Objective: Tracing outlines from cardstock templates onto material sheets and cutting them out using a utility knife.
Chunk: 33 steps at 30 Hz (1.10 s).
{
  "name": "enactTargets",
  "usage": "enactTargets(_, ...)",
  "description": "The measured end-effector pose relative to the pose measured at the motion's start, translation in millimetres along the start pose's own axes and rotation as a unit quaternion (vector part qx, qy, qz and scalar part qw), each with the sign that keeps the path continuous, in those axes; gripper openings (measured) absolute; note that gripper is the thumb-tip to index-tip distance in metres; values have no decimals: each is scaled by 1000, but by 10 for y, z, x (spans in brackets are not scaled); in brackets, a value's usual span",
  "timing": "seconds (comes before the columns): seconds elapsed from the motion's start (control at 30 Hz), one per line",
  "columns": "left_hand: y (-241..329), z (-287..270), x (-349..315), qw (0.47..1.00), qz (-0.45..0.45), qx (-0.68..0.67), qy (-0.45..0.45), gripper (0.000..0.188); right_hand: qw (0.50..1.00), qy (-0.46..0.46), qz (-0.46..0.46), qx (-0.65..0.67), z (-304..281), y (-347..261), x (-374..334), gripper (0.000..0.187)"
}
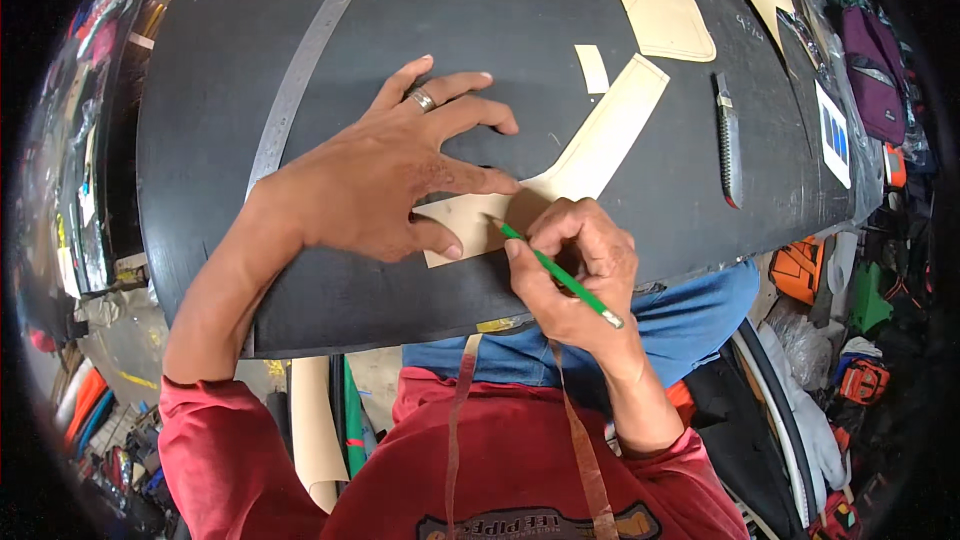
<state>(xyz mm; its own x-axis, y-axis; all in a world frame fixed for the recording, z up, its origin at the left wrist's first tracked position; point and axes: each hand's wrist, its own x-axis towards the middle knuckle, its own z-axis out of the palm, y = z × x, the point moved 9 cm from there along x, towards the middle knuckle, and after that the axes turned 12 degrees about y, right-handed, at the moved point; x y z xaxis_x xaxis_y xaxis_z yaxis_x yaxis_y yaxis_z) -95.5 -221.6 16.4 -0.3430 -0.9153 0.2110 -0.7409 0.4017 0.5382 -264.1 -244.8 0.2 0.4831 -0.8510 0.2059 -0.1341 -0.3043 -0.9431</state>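
Note:
An angled tan paper pattern piece point(610, 130) lies on the dark tabletop, with a drawn line along its upper edge. My left hand point(390, 170) is spread beside it, thumb and index fingertip resting on its lower left part and the other fingers stretched over the table. In my right hand point(585, 260) is a green pencil point(565, 278), gripped between thumb and fingers. Its tip meets the paper or hovers just over it, close to my left index finger; contact is hard to tell. A shadow from my right hand falls across the paper.
A long steel ruler point(300, 70) lies left of my left hand. A small paper scrap point(591, 68) and a larger pattern piece point(660, 5) are beyond the angled one. A utility knife point(729, 140) lies at right. A tape measure point(583, 440) hangs down my front.

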Motion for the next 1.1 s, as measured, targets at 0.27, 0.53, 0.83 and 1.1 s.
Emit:
enactTargets(0.27, -51, 50, -33, 1000, 1, -22, 7, 74, 994, 4, -102, -43, 91, -149, 85, 22)
enactTargets(0.53, -77, 70, -62, 1000, 8, -10, 20, 61, 991, 15, -116, -69, 147, -180, 107, 25)
enactTargets(0.83, -70, 66, -41, 1000, -1, -4, 8, 59, 991, 25, -111, -73, 144, -147, 89, 25)
enactTargets(1.1, -70, 61, -44, 1000, -10, -15, 1, 59, 992, 26, -105, -66, 130, -156, 106, 25)
